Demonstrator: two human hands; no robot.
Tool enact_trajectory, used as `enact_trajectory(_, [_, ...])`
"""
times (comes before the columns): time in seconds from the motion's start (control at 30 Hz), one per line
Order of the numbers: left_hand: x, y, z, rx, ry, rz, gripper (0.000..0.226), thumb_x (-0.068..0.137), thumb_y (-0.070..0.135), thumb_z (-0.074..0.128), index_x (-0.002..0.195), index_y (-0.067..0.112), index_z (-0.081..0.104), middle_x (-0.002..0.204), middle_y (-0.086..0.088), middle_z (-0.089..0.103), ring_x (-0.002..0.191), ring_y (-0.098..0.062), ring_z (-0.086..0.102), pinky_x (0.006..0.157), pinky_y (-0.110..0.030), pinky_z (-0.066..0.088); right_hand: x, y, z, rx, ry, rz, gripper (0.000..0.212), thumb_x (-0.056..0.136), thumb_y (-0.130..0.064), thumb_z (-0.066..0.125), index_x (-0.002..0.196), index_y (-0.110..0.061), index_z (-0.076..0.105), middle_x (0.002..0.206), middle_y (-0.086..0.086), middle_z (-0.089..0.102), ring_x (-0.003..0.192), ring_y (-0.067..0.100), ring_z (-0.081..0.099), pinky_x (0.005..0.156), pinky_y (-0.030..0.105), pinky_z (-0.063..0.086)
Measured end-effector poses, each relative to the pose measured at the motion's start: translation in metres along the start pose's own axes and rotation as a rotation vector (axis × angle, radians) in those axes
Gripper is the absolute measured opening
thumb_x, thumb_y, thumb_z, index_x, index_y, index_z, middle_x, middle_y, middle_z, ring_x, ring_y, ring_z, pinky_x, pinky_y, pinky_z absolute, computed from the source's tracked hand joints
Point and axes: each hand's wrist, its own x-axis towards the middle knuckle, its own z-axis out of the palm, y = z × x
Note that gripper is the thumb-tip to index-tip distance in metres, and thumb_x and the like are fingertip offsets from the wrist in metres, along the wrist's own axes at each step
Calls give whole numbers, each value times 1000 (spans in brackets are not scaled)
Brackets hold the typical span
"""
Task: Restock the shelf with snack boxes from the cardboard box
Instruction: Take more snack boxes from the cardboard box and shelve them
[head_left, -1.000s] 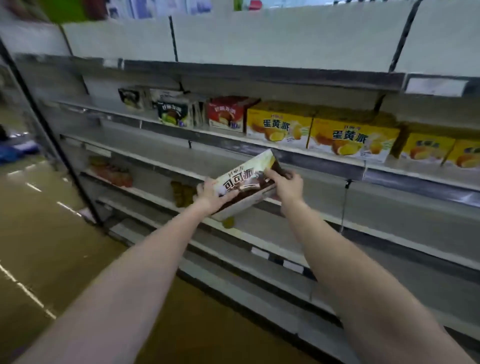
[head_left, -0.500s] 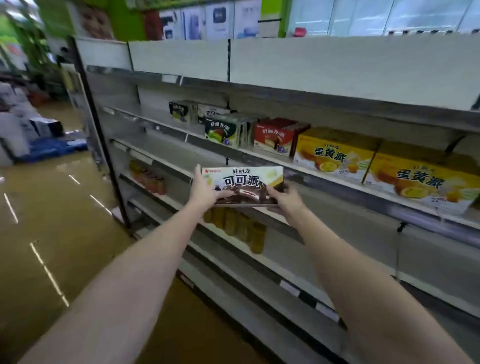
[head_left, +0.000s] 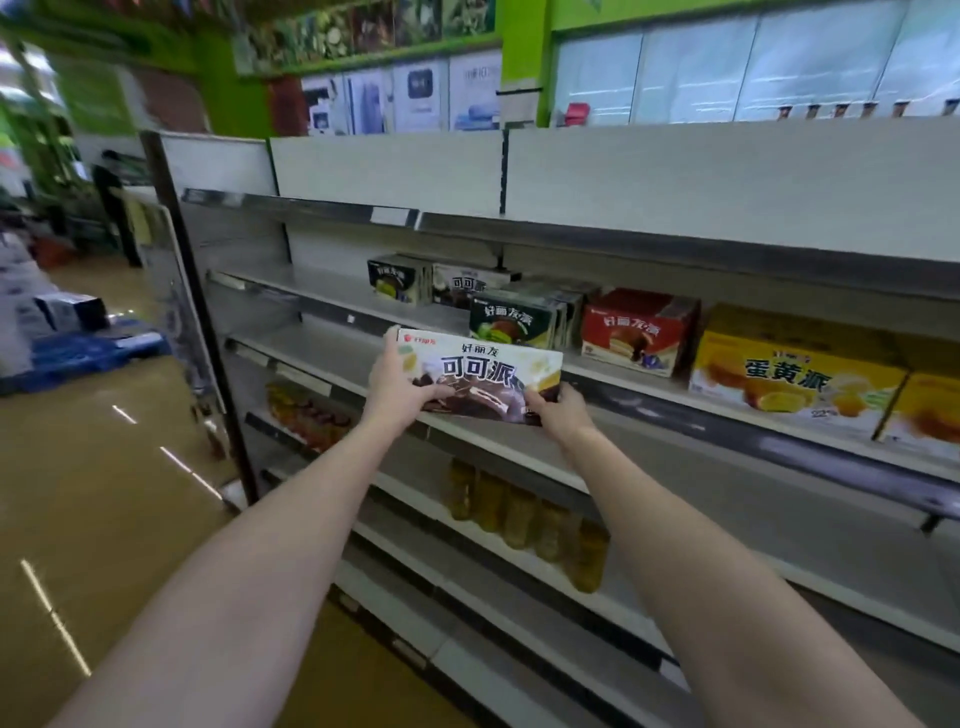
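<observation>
Snack box (head_left: 480, 378) (white and brown, printed face toward the camera) is held upright in the air in front of the shelf (head_left: 332, 291), level with the row of stocked product and just left of it. Left hand (head_left: 397, 387) grips the box's left end, fingers wrapped behind and thumb across the front. Right hand (head_left: 558, 413) grips the lower right corner, fingers curled round the edge. Both arms are extended.

On the same shelf level stand a green box (head_left: 511, 319), a red box (head_left: 636, 332) beside it, and yellow boxes (head_left: 795, 374) further right. Two more boxes (head_left: 400, 278) sit further back to the left. Lower shelves carry amber bottles (head_left: 524, 512). Blue pallet (head_left: 83, 348) lies on the floor at far left.
</observation>
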Motion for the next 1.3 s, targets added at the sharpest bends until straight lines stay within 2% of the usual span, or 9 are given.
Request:
enact_trajectory(0.3, [86, -51, -51, -82, 102, -114, 101, 58, 18, 93, 140, 18, 34, 140, -5, 52, 133, -25, 46, 110, -49, 40, 46, -47, 100, -28, 60, -16, 42, 94, -33, 64, 132, -17, 53, 124, 3, 64, 114, 26, 60, 96, 41, 49])
enact_trajectory(0.5, [151, -89, -67, -144, 143, -122, 92, 65, 12, 89, 138, 21, 33, 141, -6, 51, 133, -25, 46, 110, -52, 40, 93, -77, 165, -126, 77, -46, 55, 99, -29, 58, 147, -16, 37, 143, 6, 51, 130, 30, 50, 105, 41, 41])
enact_trajectory(0.7, [233, -128, -77, -177, 185, -163, 89, 58, 16, 92, 129, 17, 38, 132, -5, 56, 125, -24, 52, 105, -49, 45, 169, -99, 218, -231, 21, -147, 42, 98, -22, 60, 136, -10, 45, 132, 12, 58, 125, 32, 53, 94, 34, 42])
enact_trajectory(0.83, [286, -128, -71, -268, 122, -197, 73, 83, 22, 78, 139, 8, 35, 140, -12, 51, 120, -28, 55, 101, -44, 45, 221, -104, 236, -257, 39, -93, 28, 95, -17, 61, 121, -7, 57, 123, 13, 63, 117, 30, 57, 88, 31, 44])
enact_trajectory(0.93, [318, -134, -63, -154, 77, -99, 87, 71, 18, 86, 140, 9, 34, 137, -9, 53, 124, -24, 52, 105, -39, 41, 254, -100, 247, -227, 87, -50, 21, 92, -9, 59, 112, -8, 55, 119, 15, 63, 115, 32, 58, 88, 31, 45])
enact_trajectory(1.07, [353, -144, -47, -158, -32, -25, 86, 68, 13, 88, 137, 12, 37, 124, -2, 59, 115, -18, 58, 99, -35, 49, 285, -96, 255, -219, 155, -3, 49, 89, -9, 55, 136, -3, 42, 117, 14, 63, 108, 29, 60, 87, 32, 49])
enact_trajectory(1.13, [371, -144, -36, -150, -77, -6, 92, 66, 9, 89, 141, 14, 35, 120, 1, 56, 109, -14, 56, 96, -32, 49, 294, -95, 257, -254, 195, -4, 69, 89, -8, 55, 150, -6, 22, 117, 12, 61, 103, 26, 59, 88, 35, 51])
enact_trajectory(1.2, [387, -146, -25, -183, -144, 22, 96, 66, 4, 89, 144, 11, 32, 117, -3, 51, 103, -14, 53, 88, -28, 51, 301, -97, 256, -281, 277, -40, 89, 88, -10, 58, 156, -14, 0, 130, 19, 54, 111, 34, 58, 92, 40, 51])
enact_trajectory(1.3, [409, -155, -4, -132, -223, 67, 99, 67, 13, 91, 145, 8, 30, 124, -9, 53, 110, -20, 55, 90, -29, 50, 308, -96, 252, -346, 390, -78, 98, 88, -8, 62, 157, -22, -7, 152, 24, 29, 122, 41, 51, 88, 36, 48])
